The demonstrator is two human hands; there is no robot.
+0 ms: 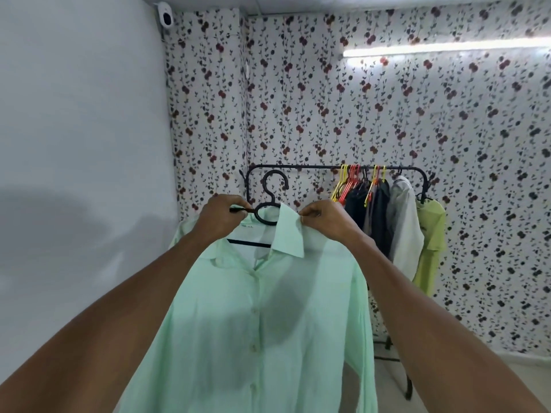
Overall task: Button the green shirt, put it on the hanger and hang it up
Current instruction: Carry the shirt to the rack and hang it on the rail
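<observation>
A pale green shirt hangs in front of me on a black hanger, its front placket buttoned down the middle. My left hand grips the hanger's left arm together with the shirt's shoulder. My right hand pinches the raised right collar flap at its top edge. The hanger's hook stands upright between my hands, below and in front of the rack's bar. The hanger's lower bar shows through the open neck.
A black clothes rack stands against the floral wallpaper. Several garments hang at its right end on yellow and red hangers, among them a white shirt and a lime one. The bar's left half is bare. A plain white wall runs along the left.
</observation>
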